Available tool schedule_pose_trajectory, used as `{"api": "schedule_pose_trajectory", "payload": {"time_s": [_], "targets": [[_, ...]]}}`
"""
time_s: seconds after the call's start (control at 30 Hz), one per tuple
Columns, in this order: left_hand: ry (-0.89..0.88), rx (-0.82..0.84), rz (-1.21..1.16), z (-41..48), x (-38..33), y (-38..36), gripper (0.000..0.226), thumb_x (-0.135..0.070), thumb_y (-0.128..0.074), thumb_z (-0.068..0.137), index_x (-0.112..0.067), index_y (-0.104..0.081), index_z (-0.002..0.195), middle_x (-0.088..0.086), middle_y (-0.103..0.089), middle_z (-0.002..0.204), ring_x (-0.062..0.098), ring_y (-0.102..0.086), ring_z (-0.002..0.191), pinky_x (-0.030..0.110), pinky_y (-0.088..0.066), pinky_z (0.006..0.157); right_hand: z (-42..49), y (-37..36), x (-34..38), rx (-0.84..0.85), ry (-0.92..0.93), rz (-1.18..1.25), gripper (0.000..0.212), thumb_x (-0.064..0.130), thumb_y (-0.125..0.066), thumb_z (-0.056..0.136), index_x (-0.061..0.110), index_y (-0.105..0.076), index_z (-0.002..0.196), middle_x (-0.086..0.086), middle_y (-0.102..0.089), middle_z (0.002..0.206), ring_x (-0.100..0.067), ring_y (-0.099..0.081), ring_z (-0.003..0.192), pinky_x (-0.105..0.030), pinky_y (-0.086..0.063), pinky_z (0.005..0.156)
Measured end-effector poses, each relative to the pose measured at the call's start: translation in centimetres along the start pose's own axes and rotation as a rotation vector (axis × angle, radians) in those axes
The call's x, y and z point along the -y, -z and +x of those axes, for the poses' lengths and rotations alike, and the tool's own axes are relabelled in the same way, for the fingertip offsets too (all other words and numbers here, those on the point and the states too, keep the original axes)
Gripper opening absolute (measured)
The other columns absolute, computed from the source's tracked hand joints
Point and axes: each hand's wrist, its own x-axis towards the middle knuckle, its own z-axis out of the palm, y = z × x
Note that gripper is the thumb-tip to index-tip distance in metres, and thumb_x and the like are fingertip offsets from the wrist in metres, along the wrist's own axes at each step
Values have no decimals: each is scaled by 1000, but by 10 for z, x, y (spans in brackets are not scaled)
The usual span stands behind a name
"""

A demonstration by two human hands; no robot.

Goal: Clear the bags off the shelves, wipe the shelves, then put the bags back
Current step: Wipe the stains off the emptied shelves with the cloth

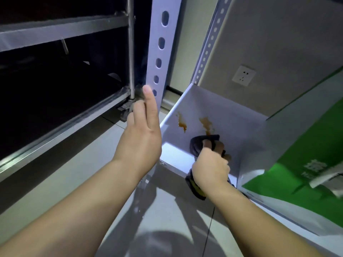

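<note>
A white metal shelf (232, 115) sits low at centre right, with two brown stains (206, 124) on its surface. My right hand (210, 165) grips a dark grey cloth (197, 145) bunched on the shelf just below the stains. My left hand (143, 130) is raised in front of the shelf's perforated white upright post (160, 52), fingers straight and holding nothing. A green and white bag (304, 149) stands on the shelf at the right, close beside my right hand.
A dark steel trolley rack (61, 86) on a caster wheel (126, 112) stands at the left. Grey tiled floor (78, 173) lies below. A wall socket (243, 76) is behind the shelf.
</note>
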Motion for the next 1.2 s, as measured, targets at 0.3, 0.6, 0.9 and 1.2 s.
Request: {"api": "schedule_pose_trajectory", "payload": {"time_s": [0.3,0.6,0.9,1.2], "targets": [[-34,7,-4,0,5,-3,98,6,-65,73,-5,8,138,31,-48,112,37,-49,79,30,-34,61,82,5,15,-53,-249,157,48,23,-44,92,11,-30,136,-18,-21,146,-45,-30,124,-50,-32,99],[-71,-50,-13,0,9,-7,107,2,-67,73,-8,13,144,25,-41,120,36,-48,92,33,-46,65,110,3,45,-65,257,118,40,19,-43,91,24,-49,130,-4,-37,144,-39,-40,118,-39,-36,94],[-74,-5,-26,0,9,-2,99,3,-67,75,-6,8,139,27,-47,116,37,-52,83,30,-38,61,52,-11,20,22,613,121,39,15,-45,89,36,-52,120,10,-39,138,-32,-46,111,-38,-46,86],[-146,-2,-121,1,18,-3,95,-7,-65,82,0,11,139,24,-45,111,32,-46,78,29,-34,63,130,-6,38,-105,216,166,43,16,-42,92,33,-49,131,0,-32,149,-39,-37,121,-43,-34,97]]}}
